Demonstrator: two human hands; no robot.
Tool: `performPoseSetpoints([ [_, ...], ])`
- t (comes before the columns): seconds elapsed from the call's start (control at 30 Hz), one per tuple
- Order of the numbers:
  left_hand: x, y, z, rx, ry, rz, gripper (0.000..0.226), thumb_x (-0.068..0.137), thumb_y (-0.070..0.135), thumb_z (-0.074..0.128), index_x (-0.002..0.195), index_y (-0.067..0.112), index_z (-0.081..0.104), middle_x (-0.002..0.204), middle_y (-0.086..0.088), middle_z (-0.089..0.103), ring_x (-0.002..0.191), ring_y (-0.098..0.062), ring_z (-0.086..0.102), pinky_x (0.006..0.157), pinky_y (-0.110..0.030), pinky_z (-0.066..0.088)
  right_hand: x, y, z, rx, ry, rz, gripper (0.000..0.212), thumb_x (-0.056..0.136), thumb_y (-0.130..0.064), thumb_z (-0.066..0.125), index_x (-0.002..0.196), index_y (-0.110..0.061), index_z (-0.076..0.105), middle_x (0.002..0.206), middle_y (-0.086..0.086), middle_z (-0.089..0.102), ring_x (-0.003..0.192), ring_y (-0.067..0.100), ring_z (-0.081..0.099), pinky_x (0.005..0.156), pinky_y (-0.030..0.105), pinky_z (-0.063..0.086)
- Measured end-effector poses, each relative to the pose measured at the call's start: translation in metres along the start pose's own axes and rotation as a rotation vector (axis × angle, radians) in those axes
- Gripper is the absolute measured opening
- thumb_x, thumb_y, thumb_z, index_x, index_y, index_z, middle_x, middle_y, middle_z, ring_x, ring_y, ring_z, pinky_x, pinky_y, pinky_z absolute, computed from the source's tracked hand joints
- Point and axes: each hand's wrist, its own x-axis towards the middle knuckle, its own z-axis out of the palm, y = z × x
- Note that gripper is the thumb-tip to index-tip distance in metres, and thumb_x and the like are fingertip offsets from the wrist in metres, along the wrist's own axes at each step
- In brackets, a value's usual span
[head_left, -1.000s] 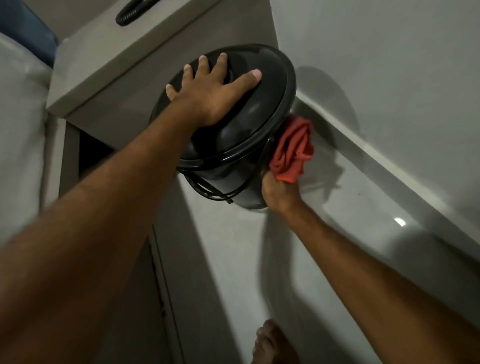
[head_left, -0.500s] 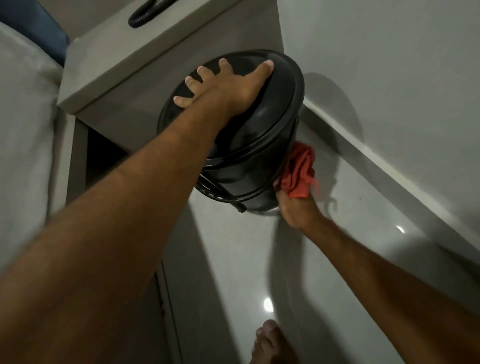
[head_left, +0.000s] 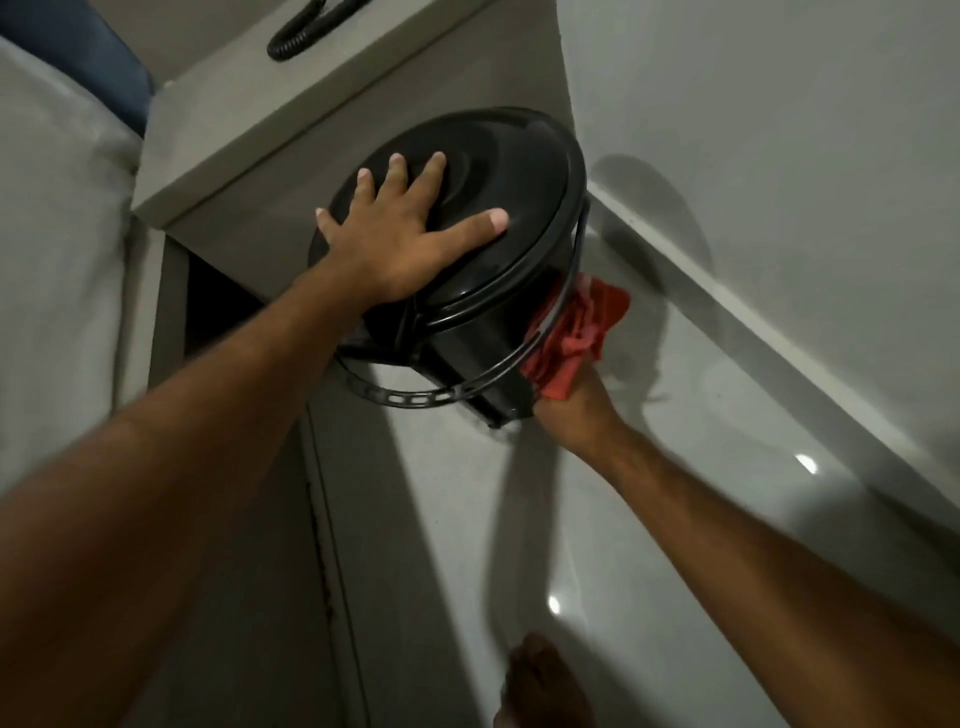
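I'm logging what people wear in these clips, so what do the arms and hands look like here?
The left forearm and right forearm are bare, with no sleeves, watch or band. The left hand has no glove or ring, and its nails are short. The right hand is gloveless too; its fingers are hidden behind the red cloth.

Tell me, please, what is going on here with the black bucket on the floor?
A person is wiping down a black lidded bucket. The left hand lies flat with spread fingers on the lid, steadying it. The right hand holds a bunched red cloth against the bucket's side, low down. The bucket sits on the pale floor beside a grey cabinet, with its handle hanging down at the front.
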Motion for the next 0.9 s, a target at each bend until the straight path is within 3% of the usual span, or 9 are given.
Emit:
performPoseSetpoints([
  [0.1,0.001,-0.001,0.001,-0.017,0.009,-0.004,0.109,0.065,0.099,0.025,0.156,0.042,0.008,0.169,-0.002,0.001,0.153,-0.031,-0.001,0.115,-0.070,-0.002,-0.017,0.013,-0.003,0.551,0.003,0.268,0.042,0.099,-0.051,0.050,0.128,-0.023,0.060,0.111,-0.007,0.075,0.102,0.004,0.071,0.090,0.021,0.058],
  [0.17,-0.001,0.001,0.002,-0.017,0.033,-0.022,0.109,0.066,0.099,0.025,0.156,0.041,0.011,0.169,-0.003,0.004,0.153,-0.030,0.001,0.115,-0.069,0.000,-0.025,0.025,-0.005,0.370,0.073,0.200,0.024,0.106,-0.017,0.042,0.107,-0.027,0.064,0.085,-0.015,0.070,0.078,-0.003,0.067,0.072,0.014,0.058],
  [0.23,-0.009,0.005,0.003,-0.050,0.092,0.000,0.105,0.069,0.095,0.028,0.156,0.037,0.020,0.168,-0.006,0.012,0.153,-0.030,0.008,0.115,-0.069,0.004,-0.029,0.033,-0.002,0.186,0.085,0.096,0.056,0.095,0.012,0.046,0.105,-0.041,0.059,0.095,-0.019,0.063,0.092,0.002,0.063,0.086,0.012,0.052],
  [0.33,-0.035,0.010,0.006,-0.087,0.226,0.130,0.101,0.075,0.089,0.036,0.152,0.025,0.035,0.162,-0.011,0.029,0.148,-0.031,0.022,0.115,-0.067,0.015,-0.030,0.022,-0.002,0.122,-0.031,0.126,0.047,0.089,0.016,0.055,0.133,-0.002,0.052,0.122,0.016,0.061,0.116,0.032,0.058,0.093,-0.009,0.026],
  [0.4,-0.057,0.022,0.019,0.078,0.285,0.196,0.110,0.073,0.088,0.040,0.153,0.012,0.032,0.159,-0.019,0.032,0.146,-0.037,0.027,0.114,-0.065,0.022,-0.027,0.011,-0.008,0.114,-0.095,0.161,0.050,0.094,0.014,0.050,0.142,0.011,0.039,0.142,0.009,0.046,0.129,0.007,0.045,0.092,-0.012,0.023],
  [0.53,-0.077,0.075,0.064,0.458,0.233,0.087,0.139,0.064,0.088,0.055,0.152,-0.005,0.000,0.157,-0.041,0.008,0.145,-0.057,0.009,0.115,-0.069,0.013,-0.030,0.005,-0.025,0.068,-0.064,0.194,0.018,0.104,-0.009,0.048,0.095,-0.018,0.060,0.079,-0.013,0.066,0.069,-0.006,0.063,0.068,0.012,0.049],
  [0.73,-0.066,0.106,0.062,0.698,0.175,0.010,0.095,0.088,0.049,0.049,0.149,-0.010,0.006,0.148,-0.047,0.022,0.135,-0.065,0.026,0.109,-0.069,0.031,-0.027,-0.008,-0.035,0.240,-0.156,0.264,0.044,0.104,-0.002,0.045,0.144,0.011,0.033,0.143,0.018,0.050,0.121,0.003,0.047,0.075,-0.012,0.029],
  [0.8,-0.072,0.114,0.041,0.699,0.096,0.031,0.083,0.088,0.038,0.053,0.147,-0.011,0.020,0.146,-0.044,0.030,0.133,-0.062,0.034,0.106,-0.064,0.038,-0.026,-0.015,-0.043,0.308,-0.191,0.303,0.057,0.104,0.002,0.042,0.154,0.005,0.016,0.159,0.003,0.022,0.143,-0.008,0.022,0.094,-0.015,0.018],
  [0.9,-0.058,0.100,-0.008,0.555,0.091,0.240,0.041,0.087,0.028,0.057,0.120,0.004,0.057,0.111,-0.022,0.063,0.092,-0.037,0.061,0.075,-0.045,0.052,-0.031,0.001,-0.029,0.208,-0.118,0.254,0.065,0.101,0.005,0.041,0.154,0.003,0.002,0.166,0.006,0.013,0.155,0.018,0.010,0.128,0.033,0.011],
])
